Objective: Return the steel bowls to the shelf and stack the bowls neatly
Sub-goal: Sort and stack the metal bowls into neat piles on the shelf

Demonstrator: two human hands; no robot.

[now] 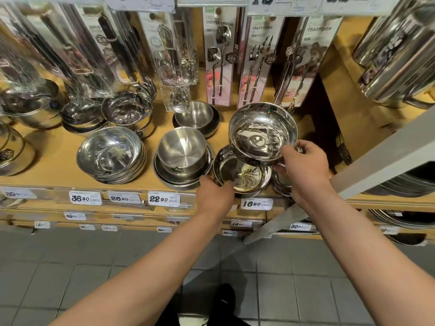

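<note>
My right hand (303, 165) grips a shiny steel bowl (262, 131) by its near rim, holding it tilted just above the wooden shelf (58, 151). Under it sits a shallower steel bowl (240, 172) at the shelf's front edge; my left hand (215, 190) holds its near-left rim. To the left stand a stack of matte bowls (182, 156) and a stack of shiny bowls (110, 154). Another small stack (197, 117) sits behind.
Packs of spoons and forks (220, 57) hang above the shelf's back. More steel bowls and pots (128, 111) fill the left side, and small plates (281, 182) lie under my right hand. A grey slanted post (376, 158) crosses at right. Price tags (162, 198) line the shelf edge.
</note>
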